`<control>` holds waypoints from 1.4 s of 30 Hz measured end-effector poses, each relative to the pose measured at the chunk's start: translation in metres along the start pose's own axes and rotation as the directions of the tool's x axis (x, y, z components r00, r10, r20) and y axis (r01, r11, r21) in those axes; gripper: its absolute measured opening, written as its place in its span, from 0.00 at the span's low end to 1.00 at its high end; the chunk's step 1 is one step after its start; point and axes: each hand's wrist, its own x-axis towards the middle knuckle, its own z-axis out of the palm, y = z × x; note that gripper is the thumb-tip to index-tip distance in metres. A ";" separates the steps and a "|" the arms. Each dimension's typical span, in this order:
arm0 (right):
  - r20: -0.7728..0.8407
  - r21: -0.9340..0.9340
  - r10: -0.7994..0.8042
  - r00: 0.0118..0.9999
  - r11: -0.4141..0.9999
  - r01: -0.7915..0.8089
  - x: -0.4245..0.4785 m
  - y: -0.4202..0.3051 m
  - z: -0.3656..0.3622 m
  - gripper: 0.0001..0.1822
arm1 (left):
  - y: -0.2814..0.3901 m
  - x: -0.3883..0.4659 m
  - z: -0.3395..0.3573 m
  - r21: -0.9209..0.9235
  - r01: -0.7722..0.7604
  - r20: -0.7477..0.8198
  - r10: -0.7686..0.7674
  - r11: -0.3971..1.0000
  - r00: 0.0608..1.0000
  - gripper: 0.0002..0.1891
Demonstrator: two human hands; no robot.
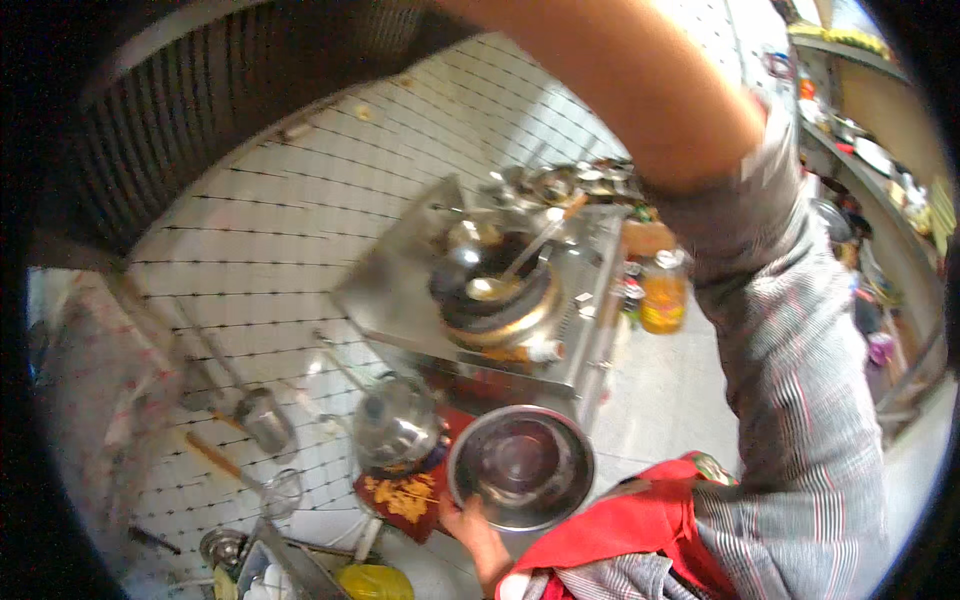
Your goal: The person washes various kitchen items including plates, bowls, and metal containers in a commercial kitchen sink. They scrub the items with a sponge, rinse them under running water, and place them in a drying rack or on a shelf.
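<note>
My left hand (474,529) grips the near-left rim of a stainless steel bowl (521,469), which looks empty apart from a wet sheen. Across the top of the view reaches my right forearm (645,90), raised high; the right hand itself is out of view. Beside the left hand, yellowish food pieces (405,501) lie on a dark red board (420,525). Beyond the bowl, a wok (495,319) sits on the steel stove (420,300). A ladle (491,288) with a wooden handle end rests in the wok.
Metal containers (562,184) stand behind the stove. An oil jug (664,296) is on the floor at its right. A steel pot (397,424) stands by the board. Ladles (266,421) and a strainer (281,493) hang on the tiled wall. Loaded shelves (862,142) line the right side.
</note>
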 end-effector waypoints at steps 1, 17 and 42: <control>0.047 0.095 0.060 0.997 0.993 -0.065 -0.037 -0.021 0.005 0.09 | -0.018 0.002 0.007 -0.030 0.062 0.029 -0.061 0.998 0.998 0.23; 0.585 -0.119 0.248 -0.772 -0.915 -0.385 -0.542 -0.407 -0.230 0.14 | -0.182 -0.048 0.258 0.299 0.298 0.457 -0.410 0.906 0.789 0.08; -0.513 0.323 0.274 -0.813 -0.817 -0.479 -0.750 -0.191 -0.455 0.18 | -0.401 -0.195 1.043 0.027 0.001 0.988 -0.027 1.000 -0.154 0.15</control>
